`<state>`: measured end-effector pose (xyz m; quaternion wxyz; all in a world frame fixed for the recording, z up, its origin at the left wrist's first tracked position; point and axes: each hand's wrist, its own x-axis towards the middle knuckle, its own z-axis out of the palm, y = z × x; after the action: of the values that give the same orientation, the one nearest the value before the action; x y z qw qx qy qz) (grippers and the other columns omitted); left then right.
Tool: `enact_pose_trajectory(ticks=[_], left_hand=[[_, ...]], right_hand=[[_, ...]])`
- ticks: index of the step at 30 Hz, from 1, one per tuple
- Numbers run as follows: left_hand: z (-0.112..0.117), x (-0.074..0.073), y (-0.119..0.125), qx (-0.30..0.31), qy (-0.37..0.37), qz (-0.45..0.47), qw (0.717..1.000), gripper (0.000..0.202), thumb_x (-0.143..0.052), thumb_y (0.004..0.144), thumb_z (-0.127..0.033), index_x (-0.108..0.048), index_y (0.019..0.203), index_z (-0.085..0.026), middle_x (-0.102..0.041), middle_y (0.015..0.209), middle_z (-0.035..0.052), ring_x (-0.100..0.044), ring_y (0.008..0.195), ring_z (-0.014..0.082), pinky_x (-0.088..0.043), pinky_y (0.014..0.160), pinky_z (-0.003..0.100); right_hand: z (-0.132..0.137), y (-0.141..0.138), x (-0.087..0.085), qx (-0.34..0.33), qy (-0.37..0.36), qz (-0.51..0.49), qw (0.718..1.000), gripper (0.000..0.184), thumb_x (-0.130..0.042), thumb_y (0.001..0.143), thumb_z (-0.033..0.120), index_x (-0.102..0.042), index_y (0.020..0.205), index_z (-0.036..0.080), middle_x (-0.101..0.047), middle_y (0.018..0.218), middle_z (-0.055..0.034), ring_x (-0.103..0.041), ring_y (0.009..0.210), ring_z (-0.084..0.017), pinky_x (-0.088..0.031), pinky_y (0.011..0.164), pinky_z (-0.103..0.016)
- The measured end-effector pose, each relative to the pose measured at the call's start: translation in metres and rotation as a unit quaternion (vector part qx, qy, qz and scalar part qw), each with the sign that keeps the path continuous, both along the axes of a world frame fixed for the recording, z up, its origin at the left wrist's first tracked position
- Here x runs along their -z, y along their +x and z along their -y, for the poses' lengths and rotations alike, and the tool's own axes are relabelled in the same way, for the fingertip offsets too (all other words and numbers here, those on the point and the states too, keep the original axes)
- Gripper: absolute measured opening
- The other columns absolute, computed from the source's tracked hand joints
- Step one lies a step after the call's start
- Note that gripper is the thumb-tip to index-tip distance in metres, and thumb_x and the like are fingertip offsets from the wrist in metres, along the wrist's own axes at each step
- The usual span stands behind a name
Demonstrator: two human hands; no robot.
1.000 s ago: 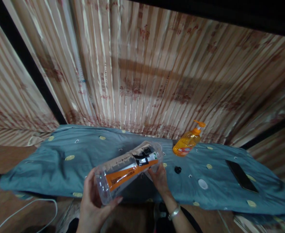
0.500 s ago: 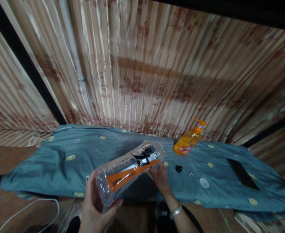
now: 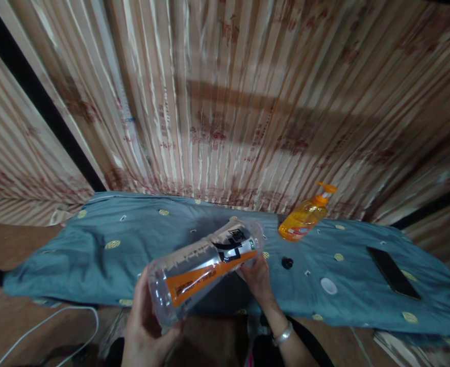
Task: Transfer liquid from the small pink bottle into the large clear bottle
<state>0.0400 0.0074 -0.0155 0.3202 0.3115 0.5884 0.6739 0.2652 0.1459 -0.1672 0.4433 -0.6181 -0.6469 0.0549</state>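
A clear plastic bottle with an orange, white and black label lies tilted between my two hands, above the blue cloth. My left hand wraps round its near left end, thumb underneath. Toward the other end, my right hand grips the bottle from below and behind; its fingers are partly hidden. A silver bangle is on the right wrist. Right of the bottle, on the cloth, are a small black cap-like piece and a white round disc.
An orange pump bottle stands on the blue patterned cloth near the striped curtain. A dark phone lies at the right. A white cable curls on the floor at lower left. Black poles slant at both sides.
Both hands still hold the bottle, which has turned slightly. The view has shifted a little, so the pump bottle, cap-like piece, disc and phone appear slightly further right.
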Motion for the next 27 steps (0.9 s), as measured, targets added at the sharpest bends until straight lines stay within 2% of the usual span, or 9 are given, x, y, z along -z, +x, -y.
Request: enact_pose_trajectory(ticks=[3,7,13,19,27], left_hand=[[-0.001,-0.001,0.0,-0.006,0.001,-0.013,1.0,0.094,-0.09,0.057,-0.041,-0.053,0.141,-0.021,-0.063,0.141,0.0152,-0.06,0.132,0.0395,-0.059,0.095,0.038],[-0.002,-0.001,-0.002,-0.004,-0.001,-0.028,1.0,0.098,-0.091,0.055,-0.041,-0.052,0.142,-0.018,-0.063,0.138,0.016,-0.061,0.13,0.0383,-0.06,0.093,0.035],[-0.001,-0.001,-0.001,-0.015,-0.007,-0.031,0.999,0.098,-0.09,0.056,-0.043,-0.052,0.142,-0.018,-0.065,0.136,0.0149,-0.06,0.131,0.0373,-0.057,0.098,0.036],[0.0,-0.003,-0.003,-0.012,-0.018,-0.04,0.999,0.101,-0.092,0.053,-0.039,-0.051,0.143,-0.018,-0.064,0.138,0.0155,-0.065,0.124,0.0353,-0.061,0.088,0.031],[0.002,-0.002,-0.005,-0.005,-0.018,-0.01,1.0,0.104,-0.094,0.048,-0.035,-0.053,0.142,-0.021,-0.065,0.138,0.0148,-0.065,0.124,0.0372,-0.061,0.087,0.033]], right_hand=[[0.002,-0.006,-0.007,0.026,-0.002,-0.033,0.999,0.029,-0.062,0.081,0.041,-0.06,0.104,0.024,-0.074,0.094,-0.0123,-0.069,0.094,-0.035,-0.056,0.09,-0.06],[0.004,-0.009,-0.014,0.021,-0.013,-0.051,0.998,0.023,-0.063,0.079,0.036,-0.059,0.099,0.026,-0.073,0.088,-0.0086,-0.069,0.089,-0.033,-0.055,0.09,-0.059],[0.004,-0.007,-0.016,0.015,-0.022,-0.055,0.998,0.028,-0.063,0.079,0.044,-0.06,0.098,0.023,-0.074,0.09,-0.0122,-0.069,0.09,-0.036,-0.055,0.088,-0.06],[0.004,-0.006,-0.015,0.014,-0.021,-0.056,0.998,0.03,-0.062,0.08,0.048,-0.06,0.097,0.023,-0.074,0.089,-0.0125,-0.068,0.09,-0.036,-0.054,0.09,-0.061],[0.006,-0.006,-0.021,0.008,-0.042,-0.055,0.998,0.025,-0.062,0.076,0.033,-0.06,0.099,0.023,-0.074,0.093,-0.0136,-0.068,0.094,-0.036,-0.053,0.091,-0.061]])
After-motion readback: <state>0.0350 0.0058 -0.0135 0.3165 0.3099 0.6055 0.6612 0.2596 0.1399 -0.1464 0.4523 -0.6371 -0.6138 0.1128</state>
